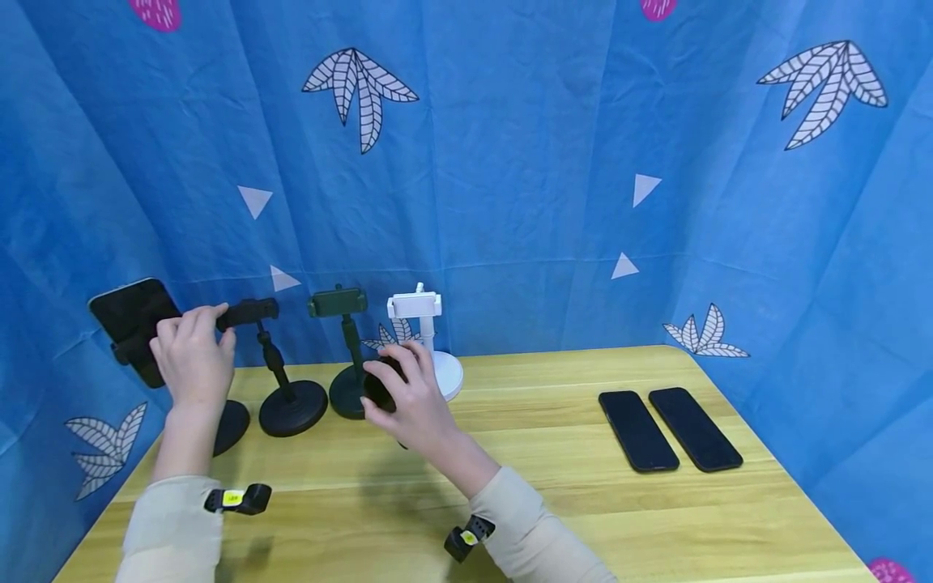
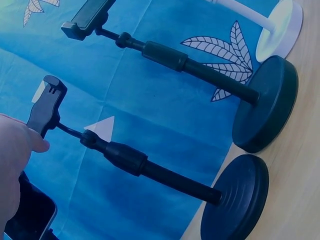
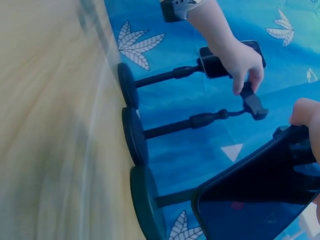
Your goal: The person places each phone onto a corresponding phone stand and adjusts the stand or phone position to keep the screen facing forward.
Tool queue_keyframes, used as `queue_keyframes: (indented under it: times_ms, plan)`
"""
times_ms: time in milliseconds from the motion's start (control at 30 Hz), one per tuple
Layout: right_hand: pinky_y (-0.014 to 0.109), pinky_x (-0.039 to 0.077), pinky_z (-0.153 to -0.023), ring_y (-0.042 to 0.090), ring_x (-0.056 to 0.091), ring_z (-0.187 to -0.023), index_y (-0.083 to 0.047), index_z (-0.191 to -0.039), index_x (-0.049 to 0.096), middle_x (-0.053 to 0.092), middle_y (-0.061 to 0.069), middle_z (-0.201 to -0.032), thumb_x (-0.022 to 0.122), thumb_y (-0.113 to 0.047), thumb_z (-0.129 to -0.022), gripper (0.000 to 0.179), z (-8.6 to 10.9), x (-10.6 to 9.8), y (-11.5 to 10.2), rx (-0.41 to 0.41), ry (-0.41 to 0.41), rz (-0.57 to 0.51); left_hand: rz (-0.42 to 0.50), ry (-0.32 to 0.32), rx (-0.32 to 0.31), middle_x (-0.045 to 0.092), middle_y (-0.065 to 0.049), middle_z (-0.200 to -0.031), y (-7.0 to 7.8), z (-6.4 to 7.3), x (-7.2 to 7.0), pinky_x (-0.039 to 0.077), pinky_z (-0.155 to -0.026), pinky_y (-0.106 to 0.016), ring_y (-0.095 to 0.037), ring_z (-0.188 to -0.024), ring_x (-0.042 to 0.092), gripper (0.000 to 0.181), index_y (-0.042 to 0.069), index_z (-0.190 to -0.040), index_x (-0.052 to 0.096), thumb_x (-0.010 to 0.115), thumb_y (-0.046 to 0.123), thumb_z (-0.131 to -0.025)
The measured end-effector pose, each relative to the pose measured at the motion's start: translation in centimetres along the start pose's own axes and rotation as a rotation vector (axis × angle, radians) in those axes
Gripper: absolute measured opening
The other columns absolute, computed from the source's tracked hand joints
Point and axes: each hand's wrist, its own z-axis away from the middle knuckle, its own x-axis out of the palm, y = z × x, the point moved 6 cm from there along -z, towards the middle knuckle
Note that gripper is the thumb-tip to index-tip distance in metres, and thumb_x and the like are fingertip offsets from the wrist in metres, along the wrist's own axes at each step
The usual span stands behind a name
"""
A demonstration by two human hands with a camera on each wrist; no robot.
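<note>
My left hand (image 1: 193,360) pinches the left end of an empty phone clamp (image 1: 251,312) on a black phone stand (image 1: 293,409). In the left wrist view that clamp (image 2: 48,102) tilts above its thin neck, with my thumb against its lower end. My right hand (image 1: 415,397) grips a dark smartphone (image 3: 250,185) by its edges, fingers on one side and thumb on the other. The phone is held in front of a dark green phone stand (image 1: 338,304), overlapping its base in the head view. Behind my left hand, another smartphone (image 1: 131,312) sits tilted in the leftmost black stand's clamp.
A white phone stand (image 1: 414,305) with an empty clamp stands right of the green one. Two black smartphones (image 1: 639,431) lie side by side on the wooden table (image 1: 539,518) at the right. A blue patterned cloth (image 1: 510,162) hangs close behind the stands.
</note>
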Motion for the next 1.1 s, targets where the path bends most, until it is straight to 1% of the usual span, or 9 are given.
queue_keyframes:
  times_ms: [133, 267, 433, 533, 700, 933, 1100]
  plan:
    - [0.043, 0.046, -0.102, 0.031, 0.05, -0.116, -0.011, -0.11, 0.068, 0.058, 0.012, -0.121, 0.08, -0.025, -0.076, 0.039, -0.4, 0.1, 0.0, 0.009, -0.006, -0.016, -0.004, -0.003, 0.006, 0.064, -0.025, -0.122, -0.1, 0.0, 0.0, 0.031, -0.085, -0.054, -0.041, -0.104, 0.043, 0.033, 0.0, -0.123, 0.064, 0.065, 0.008, -0.092]
    - [0.041, 0.048, -0.1, 0.031, 0.049, -0.117, -0.011, -0.111, 0.067, 0.058, 0.012, -0.123, 0.079, -0.026, -0.077, 0.039, -0.8, 0.3, -0.1, 0.01, -0.018, -0.025, -0.008, 0.002, 0.013, 0.064, -0.024, -0.122, -0.2, 0.0, 0.0, 0.03, -0.085, -0.053, -0.04, -0.105, 0.043, 0.033, 0.0, -0.124, 0.064, 0.065, 0.008, -0.092]
    - [0.04, 0.05, -0.096, 0.033, 0.05, -0.117, -0.012, -0.111, 0.066, 0.058, 0.012, -0.123, 0.08, -0.025, -0.076, 0.04, -1.2, 0.7, -0.5, 0.004, -0.014, -0.026, -0.021, 0.012, 0.032, 0.064, -0.024, -0.12, -0.1, 0.0, 0.0, 0.03, -0.085, -0.054, -0.04, -0.105, 0.042, 0.033, 0.0, -0.123, 0.064, 0.066, 0.008, -0.091]
    - [0.04, 0.049, -0.097, 0.033, 0.051, -0.116, -0.011, -0.11, 0.067, 0.058, 0.012, -0.122, 0.081, -0.025, -0.075, 0.041, -1.4, 0.9, -0.7, -0.001, -0.007, -0.028, -0.02, 0.011, 0.041, 0.065, -0.024, -0.12, -0.1, -0.1, 0.0, 0.031, -0.087, -0.054, -0.04, -0.106, 0.043, 0.033, -0.001, -0.123, 0.064, 0.066, 0.008, -0.091]
    - [0.039, 0.048, -0.098, 0.031, 0.051, -0.117, -0.012, -0.111, 0.067, 0.058, 0.011, -0.122, 0.08, -0.026, -0.076, 0.04, -1.8, 1.4, -0.8, -0.004, -0.012, -0.027, -0.02, 0.014, 0.058, 0.065, -0.025, -0.118, -0.1, -0.1, 0.1, 0.033, -0.091, -0.054, -0.04, -0.108, 0.045, 0.033, -0.001, -0.121, 0.064, 0.067, 0.007, -0.09]
    - [0.04, 0.047, -0.101, 0.03, 0.049, -0.12, -0.013, -0.112, 0.066, 0.058, 0.01, -0.124, 0.077, -0.029, -0.079, 0.038, -2.2, 1.9, -1.2, 0.014, -0.026, -0.036, -0.03, 0.033, 0.085, 0.067, -0.025, -0.115, 0.0, -0.1, 0.0, 0.034, -0.09, -0.055, -0.04, -0.108, 0.047, 0.033, -0.002, -0.119, 0.065, 0.07, 0.006, -0.088]
    - [0.038, 0.047, -0.101, 0.03, 0.049, -0.12, -0.014, -0.113, 0.066, 0.057, 0.01, -0.125, 0.076, -0.029, -0.081, 0.037, -2.7, 2.2, -1.3, 0.02, -0.029, -0.04, -0.022, 0.038, 0.101, 0.067, -0.025, -0.114, 0.1, 0.0, 0.0, 0.034, -0.089, -0.055, -0.041, -0.108, 0.048, 0.033, -0.003, -0.119, 0.065, 0.071, 0.007, -0.088]
